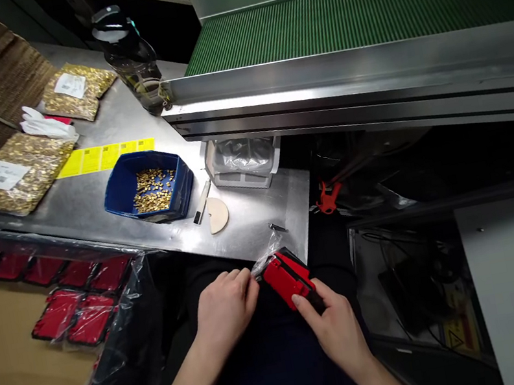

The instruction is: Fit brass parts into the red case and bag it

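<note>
Over my lap, my right hand (335, 321) grips a red and black plastic part (284, 280) by its lower right side, thumb on top. My left hand (229, 302) is closed, its fingertips pinching a clear plastic bag (268, 256) that trails along the upper left of the part. Whether the part is still inside the bag I cannot tell. Just beyond, on the metal table, lie a small dark metal piece (277, 227), a round cream disc (218, 215) and a white-handled cutter (203, 201).
A blue bin (112, 194) holds small brass pieces. Beside it stands a grey bin (241, 180) with clear plastic. Bags of brass pieces (40, 163) and a bottle (128, 56) sit behind. A lined box (25, 336) with bagged red parts is left. The green conveyor (332, 22) overhangs ahead.
</note>
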Demonstrator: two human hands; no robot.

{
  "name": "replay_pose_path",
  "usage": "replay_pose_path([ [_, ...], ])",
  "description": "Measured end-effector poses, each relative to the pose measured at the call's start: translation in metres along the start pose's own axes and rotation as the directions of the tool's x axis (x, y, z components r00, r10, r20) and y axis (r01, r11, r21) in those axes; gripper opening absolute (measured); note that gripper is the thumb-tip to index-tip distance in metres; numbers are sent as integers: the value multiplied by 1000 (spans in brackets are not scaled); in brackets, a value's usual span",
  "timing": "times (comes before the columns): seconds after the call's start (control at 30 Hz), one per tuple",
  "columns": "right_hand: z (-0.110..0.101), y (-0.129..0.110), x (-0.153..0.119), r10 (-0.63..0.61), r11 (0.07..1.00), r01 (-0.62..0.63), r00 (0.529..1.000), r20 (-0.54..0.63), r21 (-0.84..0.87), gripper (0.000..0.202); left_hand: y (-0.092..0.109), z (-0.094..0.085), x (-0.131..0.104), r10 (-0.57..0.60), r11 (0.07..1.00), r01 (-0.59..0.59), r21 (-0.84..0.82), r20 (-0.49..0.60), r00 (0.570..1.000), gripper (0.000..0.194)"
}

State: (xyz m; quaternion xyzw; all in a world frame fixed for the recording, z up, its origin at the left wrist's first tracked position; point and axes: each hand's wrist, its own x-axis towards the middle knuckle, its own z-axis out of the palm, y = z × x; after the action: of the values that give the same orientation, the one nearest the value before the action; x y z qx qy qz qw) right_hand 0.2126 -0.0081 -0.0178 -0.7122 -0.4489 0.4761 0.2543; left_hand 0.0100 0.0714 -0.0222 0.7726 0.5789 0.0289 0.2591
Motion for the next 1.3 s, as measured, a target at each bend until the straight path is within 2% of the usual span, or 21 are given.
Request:
replay_pose_path([
  [0.13, 5, 5, 4, 54, 985, -50, 998, -20, 165, 40, -3, 10, 3, -50, 998, 50, -41, 3, 999, 29],
  [0.27, 6, 9, 4, 48, 984, -36, 997, -60, 176, 39, 1, 14, 3, -30, 988, 43, -152, 87, 996, 21],
  [0.37, 3, 8, 0, 1, 999, 2, 997, -79, 35, 34, 7, 10, 2, 4, 971, 21, -237, 108, 994, 25],
  [0.47, 2, 3, -5, -144, 974, 133, 988, -47, -185, 26, 12, 9, -1, 33, 924, -27, -380, 11, 999, 31],
  [0.53, 2, -2, -7, -219, 931, 211, 976, 7, -298, 20, 14, 11, -4, 90, 897, -112, -428, -73, 993, 28],
  [0.6, 1, -8, -7, -235, 892, 237, 971, 52, -385, 15, 15, 15, -9, 237, 872, -263, -413, -115, 965, 22],
  [0.7, -3, -17, -3, -191, 858, 205, 978, 78, -471, 8, 16, 19, -15, 459, 786, -469, -403, -130, 879, 16],
  [0.77, -7, -22, 0, -150, 836, 190, 982, 118, -515, 6, 17, 20, -17, 490, 749, -500, -434, -145, 860, 18],
  [0.83, -11, -26, 3, -150, 797, 229, 971, 184, -560, 4, 18, 20, -20, 409, 753, -419, -507, -139, 902, 18],
  [0.9, -13, -28, 5, -196, 725, 316, 947, 256, -612, 4, 18, 21, -23, 242, 761, -229, -607, -62, 968, 21],
  [0.93, -13, -28, 6, -227, 679, 373, 926, 303, -632, 5, 16, 21, -24, 156, 747, -113, -655, 8, 988, 25],
  [1.0, -11, -26, 7, -273, 582, 495, 867, 418, -646, 9, 11, 22, -28, 9, 706, 92, -702, 138, 990, 34],
  [1.07, -7, -23, 7, -297, 504, 594, 801, 519, -628, 8, 4, 23, -32, -118, 705, 207, -678, 175, 977, 36],
  [1.17, -1, -20, 7, -326, 433, 671, 739, 589, -602, 5, -7, 24, -35, -222, 772, 256, -582, 131, 966, 29],
  [1.3, 4, -20, 9, -346, 359, 728, 685, 641, -584, 8, -14, 29, -33, -195, 791, 251, -558, 159, 968, 20],
])
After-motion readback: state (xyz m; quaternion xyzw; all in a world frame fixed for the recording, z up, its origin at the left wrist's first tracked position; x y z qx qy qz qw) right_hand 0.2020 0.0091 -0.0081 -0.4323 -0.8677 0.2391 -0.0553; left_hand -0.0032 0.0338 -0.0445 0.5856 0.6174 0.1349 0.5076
